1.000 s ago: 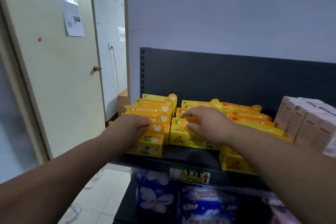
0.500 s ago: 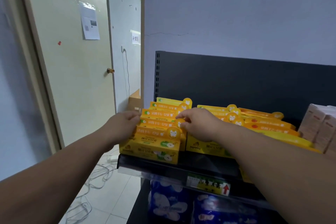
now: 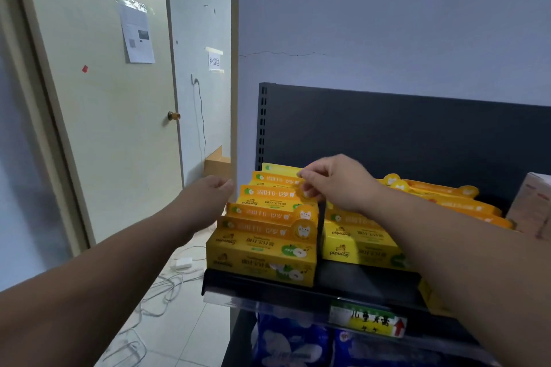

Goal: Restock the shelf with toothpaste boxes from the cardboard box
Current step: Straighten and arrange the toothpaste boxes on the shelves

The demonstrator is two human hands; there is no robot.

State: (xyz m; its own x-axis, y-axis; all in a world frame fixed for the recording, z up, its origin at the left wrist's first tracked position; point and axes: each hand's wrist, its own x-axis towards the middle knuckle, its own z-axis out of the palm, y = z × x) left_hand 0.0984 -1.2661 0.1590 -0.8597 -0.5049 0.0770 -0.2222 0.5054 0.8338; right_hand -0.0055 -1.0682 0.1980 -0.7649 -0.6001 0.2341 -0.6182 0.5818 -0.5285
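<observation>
STOCKROOM, head view: A person squares up a row of yellow toothpaste boxes [image 3: 265, 235] on the top shelf [image 3: 298, 292], w/ both arms stretched out over the front lip. The right hand [image 3: 337, 185] is at the far end of the row, its fingertips [image 3: 302, 174] pinched on the round tab end of one of the rear boxes. The left hand [image 3: 219, 188] sits just beside the boxes' left ends, fingers curled in w/ nothing seen in them; can't tell if the knuckles touch the card. The boxes lie stepped, front ones lowest, the front one at the shelf lip. A second row [image 3: 357, 244] of the same stock lies just to the right, w/ a dark gap between. A cardboard box [image 3: 217, 164] stands on the floor beyond the shelf's end, well apart from both hands.

To do this step well, approx.: bracing the left ends while the right hand nudges the tab end should stop the row skewing. Light pressure seems best, as the tabs look like thin card and could bend. Worth watching the front box, which looks likeliest to slide off the lip.
</observation>
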